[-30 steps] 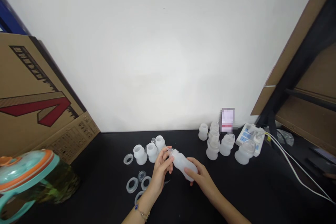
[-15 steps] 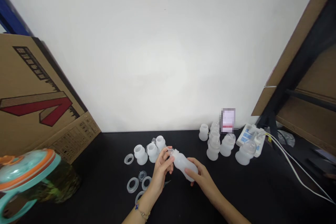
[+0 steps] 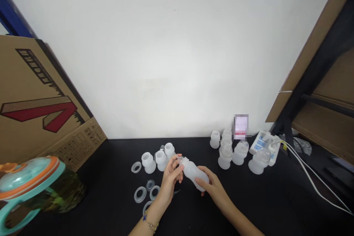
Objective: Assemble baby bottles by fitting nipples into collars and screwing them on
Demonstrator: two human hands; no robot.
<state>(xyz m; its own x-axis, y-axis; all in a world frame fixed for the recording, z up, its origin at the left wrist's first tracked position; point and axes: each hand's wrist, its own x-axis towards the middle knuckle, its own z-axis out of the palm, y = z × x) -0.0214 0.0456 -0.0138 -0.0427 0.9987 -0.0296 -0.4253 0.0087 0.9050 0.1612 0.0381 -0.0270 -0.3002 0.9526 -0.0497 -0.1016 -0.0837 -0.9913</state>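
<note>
A frosted white plastic bottle point(image 3: 193, 172) lies tilted between both hands above the black table point(image 3: 110, 177). My right hand point(image 3: 211, 186) wraps around its lower body. My left hand point(image 3: 170, 179) pinches at the bottle's neck, where a small clear piece point(image 3: 180, 160) sits; whether it is seated on the neck I cannot tell. A bracelet shows on the left wrist point(image 3: 151, 224).
Three open bottles point(image 3: 156, 158) stand just beyond my left hand, with several loose clear rings point(image 3: 145, 193) beside them. A group of capped bottles point(image 3: 235, 151) stands at the right by a white power strip point(image 3: 262, 142) and cable. A cardboard box point(image 3: 41, 99) and a teal-lidded container point(image 3: 30, 180) are at the left.
</note>
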